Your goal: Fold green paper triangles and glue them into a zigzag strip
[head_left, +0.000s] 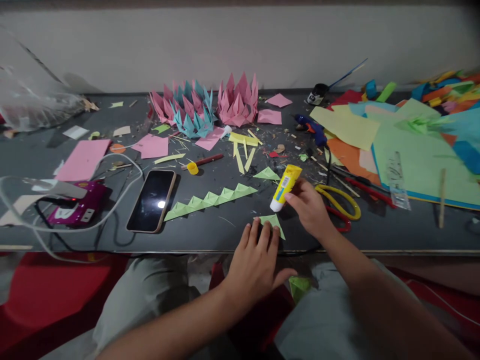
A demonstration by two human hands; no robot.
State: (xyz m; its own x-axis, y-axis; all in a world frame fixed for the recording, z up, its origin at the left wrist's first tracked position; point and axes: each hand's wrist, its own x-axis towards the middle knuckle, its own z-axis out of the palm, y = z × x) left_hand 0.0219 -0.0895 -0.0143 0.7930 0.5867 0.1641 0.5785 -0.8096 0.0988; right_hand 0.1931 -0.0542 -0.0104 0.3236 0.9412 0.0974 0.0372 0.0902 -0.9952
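Paper this thin forgives little, I'd judge. My left hand [255,257] lies with its fingers slightly spread on a pale green folded piece [276,227] near the front edge of the surface [210,235]. My right hand [309,204] has its fingers closed around a yellow tube [288,181], the white end tipped down at the piece's one o'clock, apart from it. I cannot tell whether that end is uncapped. If it is, and glue is inside as I suspect, a heavy squeeze could leave a blob that wrinkles the fold, and a smear could stick the paper to my left fingers. Pressing too hard might flatten the crease; pressing too lightly might let the piece skid toward six o'clock, over the edge. The green toothed strip [212,200] lies toward ten o'clock, where a careless sweep of my left hand could crush its points. A loose green triangle [267,173] sits at twelve, exposed to drips, and red scraps [276,154] beyond it could cling to anything wet.
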